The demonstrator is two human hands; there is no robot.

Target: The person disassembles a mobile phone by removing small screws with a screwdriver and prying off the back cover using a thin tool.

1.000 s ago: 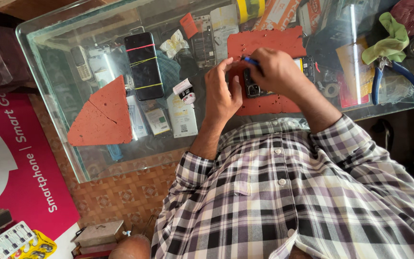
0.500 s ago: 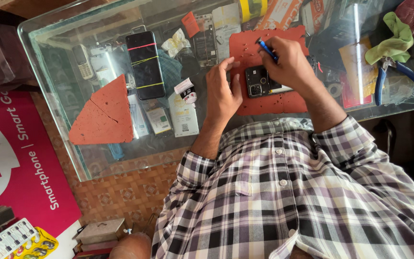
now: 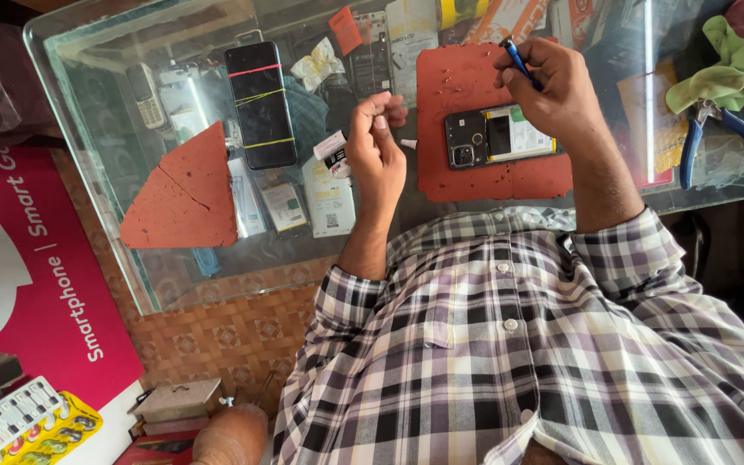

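An opened black phone (image 3: pixel 501 138) lies back-up on a red work mat (image 3: pixel 458 86) on the glass counter (image 3: pixel 71 86), its camera block and inner parts showing. My right hand (image 3: pixel 561 95) hovers just above the phone's far edge and grips a thin blue-handled tool (image 3: pixel 517 57). My left hand (image 3: pixel 376 146) is raised off the mat to the left of the phone. Its fingertips are pinched together, and I see nothing between them. A tiny white piece (image 3: pixel 408 144) lies on the glass beside that hand.
A black phone wrapped in rubber bands (image 3: pixel 260 103), a broken red mat piece (image 3: pixel 182 194) and small packets lie to the left. Blue-handled pliers (image 3: pixel 716 129) and a green cloth (image 3: pixel 721 65) sit at the right. A pink banner (image 3: pixel 36 258) stands below the counter.
My left hand has lifted off the phone and drawn back left with fingertips pinched. My right hand with the blue tool has risen from the phone toward the mat's far edge.
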